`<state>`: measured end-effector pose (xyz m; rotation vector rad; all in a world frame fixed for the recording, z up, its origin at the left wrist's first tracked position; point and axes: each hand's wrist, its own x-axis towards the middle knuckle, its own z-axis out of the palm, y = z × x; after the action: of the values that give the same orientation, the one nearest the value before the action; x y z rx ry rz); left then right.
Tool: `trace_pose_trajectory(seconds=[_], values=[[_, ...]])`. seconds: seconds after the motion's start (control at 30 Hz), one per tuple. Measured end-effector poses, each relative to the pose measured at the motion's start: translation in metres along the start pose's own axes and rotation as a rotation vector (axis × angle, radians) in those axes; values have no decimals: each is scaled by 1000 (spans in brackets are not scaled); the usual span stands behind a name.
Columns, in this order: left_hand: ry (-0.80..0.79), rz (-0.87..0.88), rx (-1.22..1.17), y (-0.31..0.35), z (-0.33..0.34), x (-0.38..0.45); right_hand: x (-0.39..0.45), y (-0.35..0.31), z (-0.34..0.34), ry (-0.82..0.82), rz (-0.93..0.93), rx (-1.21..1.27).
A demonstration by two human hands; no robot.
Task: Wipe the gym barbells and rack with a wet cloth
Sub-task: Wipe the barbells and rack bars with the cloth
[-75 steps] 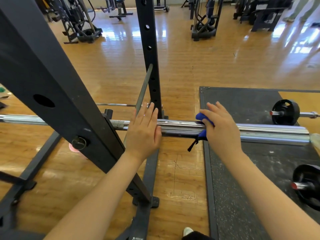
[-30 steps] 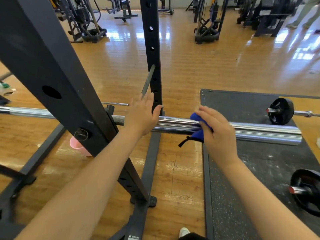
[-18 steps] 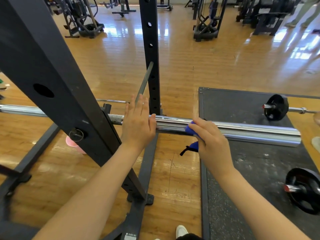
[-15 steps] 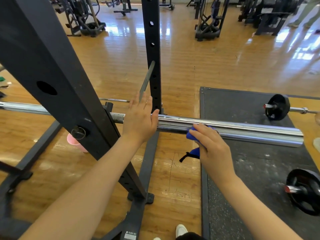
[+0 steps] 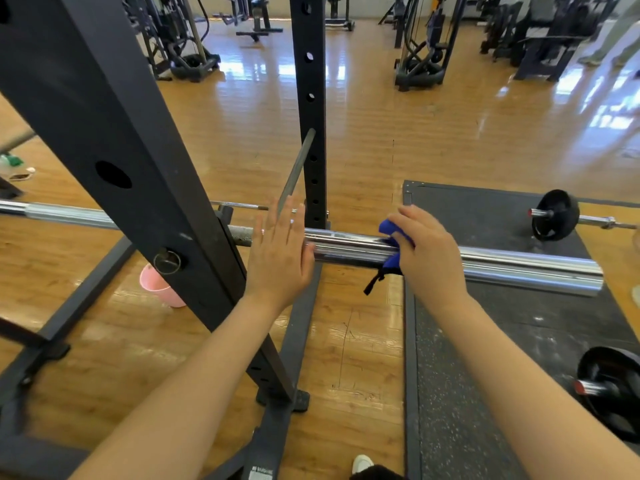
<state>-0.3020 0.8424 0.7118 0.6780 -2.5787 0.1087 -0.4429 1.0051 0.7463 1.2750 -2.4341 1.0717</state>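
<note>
A chrome barbell (image 5: 519, 268) lies across the black rack (image 5: 114, 140), its thick sleeve pointing right. My right hand (image 5: 429, 254) holds a blue cloth (image 5: 389, 230) wrapped over the sleeve, fingers curled over the top. A black strap of the cloth (image 5: 374, 282) hangs below the bar. My left hand (image 5: 280, 258) rests flat on the bar at the inner end of the sleeve, fingers straight and pointing up. The rack's rear upright (image 5: 310, 109) stands just behind the bar.
A pink bucket (image 5: 157, 287) stands on the wooden floor under the bar, left of my left arm. A black rubber mat (image 5: 485, 341) lies at right with two loaded barbells (image 5: 556, 214) (image 5: 613, 389). Gym machines (image 5: 419, 46) stand far back.
My right hand with the cloth slid left along the sleeve and dipped to its front, and is now back on top. My left hand stayed on the bar.
</note>
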Motion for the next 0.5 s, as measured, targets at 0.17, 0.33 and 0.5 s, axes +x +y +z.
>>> trace_pose_trajectory(seconds=[0.17,0.33,0.5], values=[[26,-12,-20,1,4,5,-12,-1,2,14,27,-13],[-11,12,-40,-1,2,12,-42,3,8,104,-87,-58],[-261,23,-71,-2,-19,43,-79,0,17,25,-103,-45]])
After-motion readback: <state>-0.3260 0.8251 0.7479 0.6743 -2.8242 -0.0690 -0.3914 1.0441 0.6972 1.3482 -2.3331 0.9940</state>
